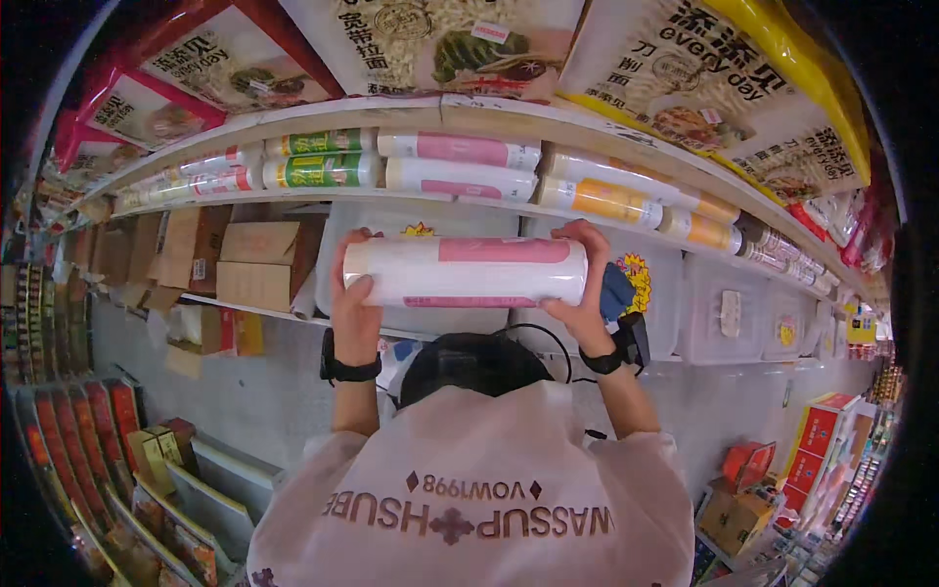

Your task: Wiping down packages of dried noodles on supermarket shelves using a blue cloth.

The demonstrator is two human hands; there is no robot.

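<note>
A long cylindrical packet [400, 268], white with pink label panels and glossy wrapping, lies sideways across both hands in front of the shelves. It looks like a roll of dried noodles and bears writing. My left hand [358, 304] grips its left end, thumb on the near side and fingers curled over the far side. At the other end, my right hand [590, 282] clasps it with fingers over the top edge and thumb below. Similar pink-and-white packets [462, 177] are stacked on the shelf just beyond.
Large noodle bags [455, 44] stand on the upper shelf. Green [320, 170] and orange packets [616, 202] flank the pink ones. Lower down are cardboard boxes [253, 264] and lidded plastic bins [722, 308]. Behind left stand display racks [213, 477]; red boxes [814, 440] stand at right.
</note>
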